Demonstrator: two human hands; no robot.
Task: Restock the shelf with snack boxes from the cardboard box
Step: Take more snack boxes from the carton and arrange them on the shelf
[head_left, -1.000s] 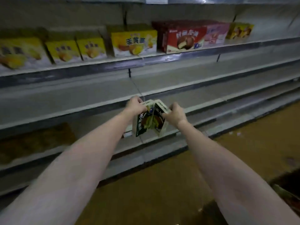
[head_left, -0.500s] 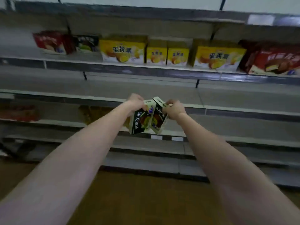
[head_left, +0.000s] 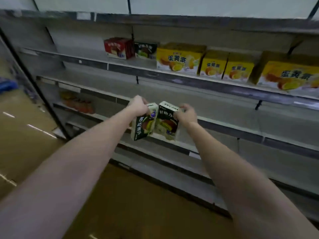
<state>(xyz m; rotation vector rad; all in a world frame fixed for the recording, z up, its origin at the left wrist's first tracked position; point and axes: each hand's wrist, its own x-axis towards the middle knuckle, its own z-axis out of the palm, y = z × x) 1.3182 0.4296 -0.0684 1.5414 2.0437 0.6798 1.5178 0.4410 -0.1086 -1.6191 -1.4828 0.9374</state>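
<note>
I hold two dark green snack boxes out in front of the shelving. My left hand (head_left: 139,106) grips the top of the left green box (head_left: 142,125), which hangs tilted. My right hand (head_left: 185,114) grips the top right corner of the right green box (head_left: 166,125). The two boxes hang side by side with a narrow gap between them. A matching dark green box (head_left: 145,50) stands on the upper shelf (head_left: 131,66), between a red box (head_left: 118,48) and a large yellow box (head_left: 179,59). The cardboard box is out of view.
More yellow boxes (head_left: 226,68) line the upper shelf toward the right. The middle shelf (head_left: 224,107) behind my hands is bare. Orange packs (head_left: 77,102) lie on a lower shelf at left. A black upright post (head_left: 34,81) ends the shelving; brown floor (head_left: 120,204) lies below.
My view has swung left along the shelving, so the red and green boxes on the upper shelf now sit nearer the middle. The two held boxes have moved slightly apart.
</note>
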